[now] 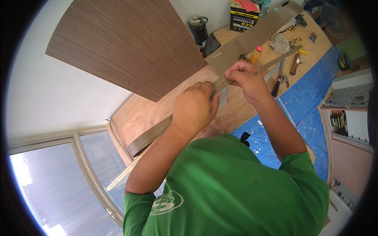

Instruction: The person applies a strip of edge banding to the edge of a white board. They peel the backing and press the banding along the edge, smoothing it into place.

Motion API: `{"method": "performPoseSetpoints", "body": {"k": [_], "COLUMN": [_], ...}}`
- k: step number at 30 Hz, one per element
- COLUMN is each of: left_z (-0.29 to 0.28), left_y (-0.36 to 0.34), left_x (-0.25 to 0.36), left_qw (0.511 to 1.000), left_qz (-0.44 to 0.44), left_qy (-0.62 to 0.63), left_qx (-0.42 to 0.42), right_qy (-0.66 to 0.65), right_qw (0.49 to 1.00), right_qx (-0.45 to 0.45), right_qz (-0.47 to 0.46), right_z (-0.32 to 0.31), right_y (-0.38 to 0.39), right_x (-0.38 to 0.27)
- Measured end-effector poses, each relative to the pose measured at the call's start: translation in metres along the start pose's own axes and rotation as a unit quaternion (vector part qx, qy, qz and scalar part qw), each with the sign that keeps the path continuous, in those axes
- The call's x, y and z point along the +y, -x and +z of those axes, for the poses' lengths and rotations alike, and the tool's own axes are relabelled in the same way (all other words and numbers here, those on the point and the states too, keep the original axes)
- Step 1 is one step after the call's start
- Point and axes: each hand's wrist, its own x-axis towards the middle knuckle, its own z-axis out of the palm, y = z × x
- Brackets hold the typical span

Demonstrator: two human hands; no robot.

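Note:
A long wood-grain laminate strip (154, 133) runs diagonally in front of me, its lower left end bent into a curl. My left hand (194, 107) is wrapped over its middle, fingers on the far edge and thumb on the near side; the palm hides part of the strip. Near the upper right end, my right hand (245, 78) pinches the strip between thumb and curled fingers. A pale grey flat piece (223, 97) shows just beneath the strip, between my hands. The wooden worktop (232, 114) lies below.
A large brown wood-grain sheet (126, 43) leans at the far left. Beyond my right hand are an orange bottle (256, 55), a crumpled rag (279, 43), a hammer (280, 80) and a utility knife (295, 64). An adhesive tin (243, 17) and dark flask (198, 29) stand behind.

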Motion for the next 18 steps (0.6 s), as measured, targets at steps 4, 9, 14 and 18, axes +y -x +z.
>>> {"method": "performPoseSetpoints", "body": {"k": [4,9,14,18], "left_z": [0.0012,0.0018,0.0016,0.0032], "left_y": [-0.0003,-0.0006,-0.0007,0.0007], "left_x": [-0.0018,-0.0035,-0.0033,-0.0011], "left_qw": [1.0,1.0,1.0,1.0], "left_qz": [0.003,0.006,0.003,0.008], "left_qy": [0.008,0.015,0.014,0.007], "left_qx": [0.0,0.005,0.003,0.011], "right_qy": [0.005,0.007,0.013,0.008], "right_qw": [1.0,1.0,1.0,1.0], "right_qx": [0.003,0.004,0.013,0.013], "right_qz": [0.008,0.011,0.013,0.011], "right_z": [0.0,0.0013,0.003,0.0031], "right_y": [-0.0009,-0.0026,-0.0017,-0.0006], "right_x": [-0.0002,-0.0006,-0.0023,-0.0026]}}
